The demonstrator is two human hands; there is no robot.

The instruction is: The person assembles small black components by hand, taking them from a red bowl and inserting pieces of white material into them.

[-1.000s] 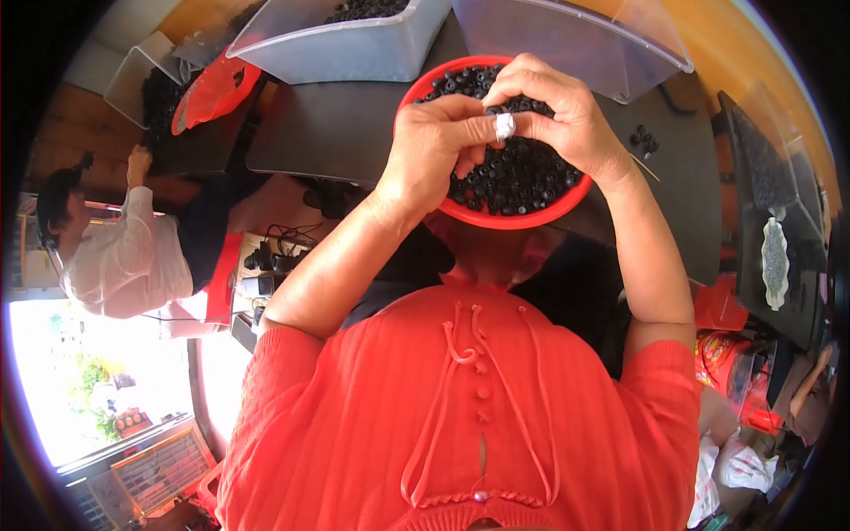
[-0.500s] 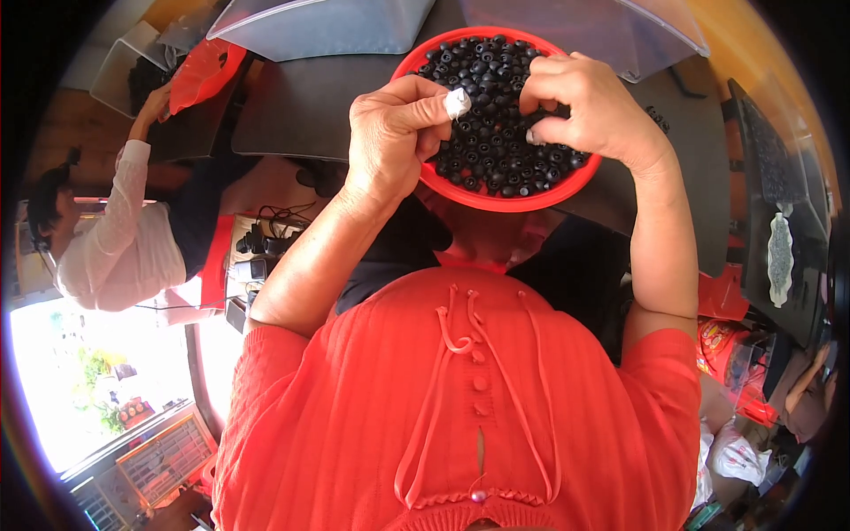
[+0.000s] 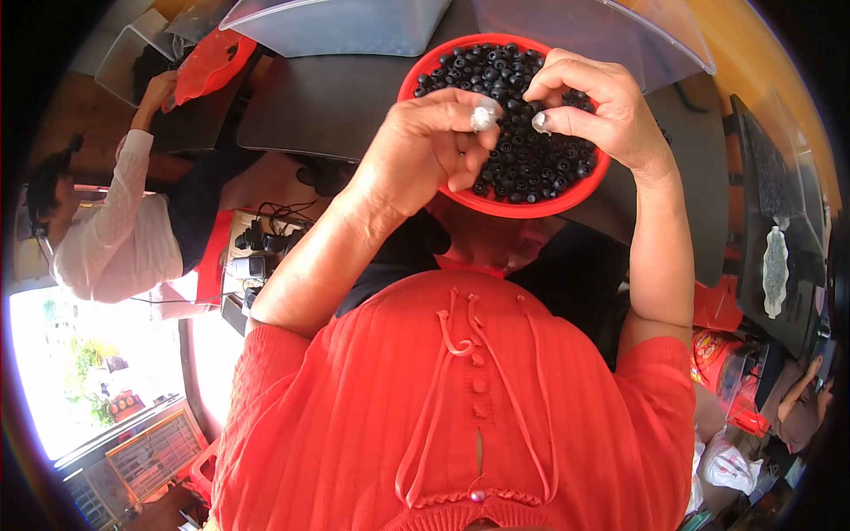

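Observation:
A round red bowl (image 3: 531,210) full of small black round pieces (image 3: 531,159), some with a hole in them, stands in front of me. My left hand (image 3: 434,146) is over its left side, thumb and index finger pressed together; a white wrap (image 3: 483,119) covers the thumb tip. Whatever lies between those fingers is hidden. On the right, my right hand (image 3: 604,111) holds one small black round piece between thumb and index finger, just above the heap. This thumb also has a whitish wrap (image 3: 541,122) at its tip.
Two clear plastic bins (image 3: 341,31) (image 3: 611,40) stand behind the bowl on the dark table (image 3: 301,106). At left, another person (image 3: 124,239) handles a red basin (image 3: 212,66). Cables and chargers (image 3: 266,243) lie beside my left arm. A dark tray (image 3: 761,159) is at right.
My right hand has lifted from the heap, and its thumb and index finger have come together on a piece. My left hand has shifted right and slightly down, over the bowl's left side.

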